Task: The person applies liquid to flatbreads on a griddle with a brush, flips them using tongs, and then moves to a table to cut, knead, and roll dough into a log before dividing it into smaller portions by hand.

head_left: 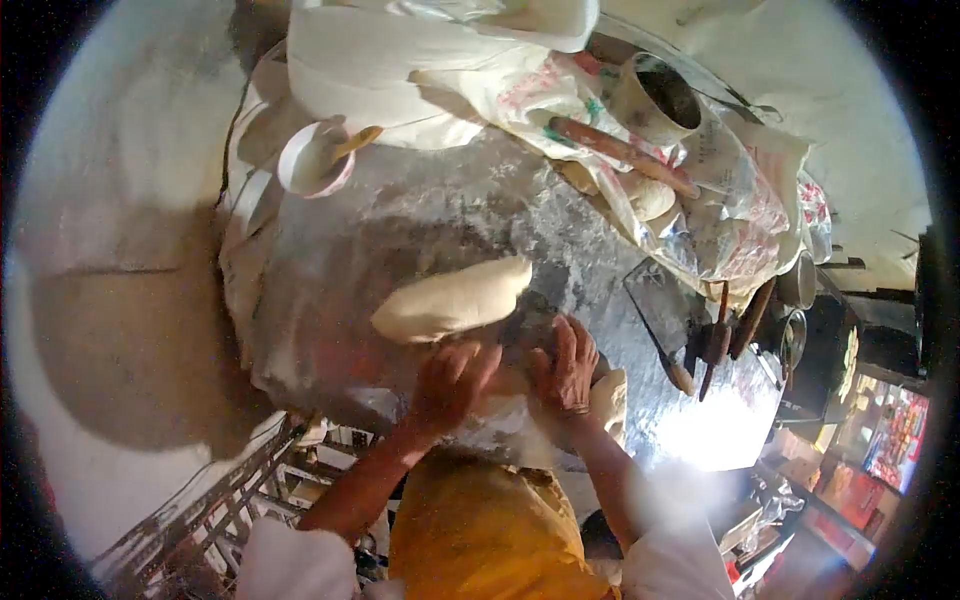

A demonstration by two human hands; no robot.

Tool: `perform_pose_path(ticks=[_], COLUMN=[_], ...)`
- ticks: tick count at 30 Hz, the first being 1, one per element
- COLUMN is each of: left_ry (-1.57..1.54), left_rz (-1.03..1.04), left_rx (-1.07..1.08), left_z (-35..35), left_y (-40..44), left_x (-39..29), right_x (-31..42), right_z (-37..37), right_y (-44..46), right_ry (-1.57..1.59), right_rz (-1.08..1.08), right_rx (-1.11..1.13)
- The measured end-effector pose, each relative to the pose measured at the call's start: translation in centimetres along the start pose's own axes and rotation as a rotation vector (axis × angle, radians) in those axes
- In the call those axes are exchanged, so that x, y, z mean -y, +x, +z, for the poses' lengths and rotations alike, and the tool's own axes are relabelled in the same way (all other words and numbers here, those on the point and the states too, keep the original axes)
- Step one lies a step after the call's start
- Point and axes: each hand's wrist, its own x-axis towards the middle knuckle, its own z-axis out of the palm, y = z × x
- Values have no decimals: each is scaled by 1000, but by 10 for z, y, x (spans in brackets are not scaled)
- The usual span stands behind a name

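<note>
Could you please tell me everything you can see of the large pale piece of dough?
The dough looks soft, cream-coloured and fairly smooth: one elongated lump, rounded at its left end, blunter at its right. It lies slantwise on the grey, flour-dusted worktop, just beyond both hands. Whether the left hand's fingertips touch it is unclear.

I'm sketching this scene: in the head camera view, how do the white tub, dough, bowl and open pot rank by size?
1. White tub
2. Dough
3. Bowl and open pot: too alike to rank
</note>
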Motion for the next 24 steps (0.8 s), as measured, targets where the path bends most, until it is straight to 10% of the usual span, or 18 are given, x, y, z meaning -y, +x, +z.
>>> perform_pose_path(ticks=[3, 10, 16, 19, 24], left_ry=[-4, 19, 74, 101, 237], left_rz=[-158, -373, -261, -372, -105], left_rx=[-214, 43, -150, 122, -181], left_z=[-21, 0, 22, 19, 44], left_y=[10, 207, 266, 292, 242], left_x=[-17, 63, 117, 134, 131], right_x=[-5, -14, -19, -21, -25], right_z=[-1, 18, 22, 25, 28], right_y=[12, 39, 36, 35, 35], right_ry=[-49, -303, -259, -282, -245], right_rz=[203, 70, 95, 90, 51], right_rx=[-68, -57, -59, -64, -128])
